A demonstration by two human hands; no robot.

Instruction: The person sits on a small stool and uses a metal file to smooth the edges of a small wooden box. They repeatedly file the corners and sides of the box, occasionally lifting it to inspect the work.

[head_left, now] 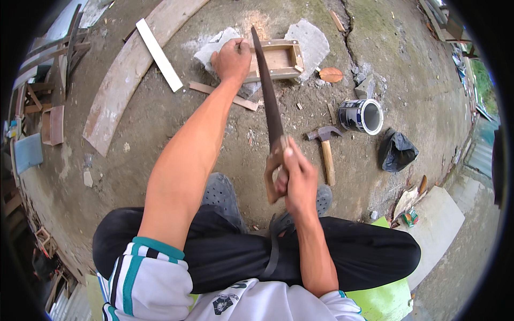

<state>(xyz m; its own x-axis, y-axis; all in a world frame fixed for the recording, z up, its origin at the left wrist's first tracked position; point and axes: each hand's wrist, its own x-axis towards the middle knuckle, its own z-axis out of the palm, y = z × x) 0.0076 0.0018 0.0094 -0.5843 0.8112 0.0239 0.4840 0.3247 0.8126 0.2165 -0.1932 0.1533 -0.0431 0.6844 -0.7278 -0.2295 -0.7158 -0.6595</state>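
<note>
A small open wooden box [297, 56] rests across broken pieces of concrete on the ground in front of me. My left hand [232, 60] is closed over its left end, and the curled fingers partly hide what they grip. In my right hand [300, 179] is the wooden handle of a handsaw [270, 101]. Its long dark blade points away from me, passing over the left part of the box just right of my left hand. Whether the teeth touch the wood, I cannot tell. Pale sawdust [261, 20] lies beyond the blade tip.
A claw hammer [327, 155], a paint can [361, 116] and a black plastic bag [398, 150] lie to the right. Leftward are a white strip [159, 55], a long plank [120, 80] and scrap wood [53, 125]. A thin wood strip [222, 95] lies nearer than the box.
</note>
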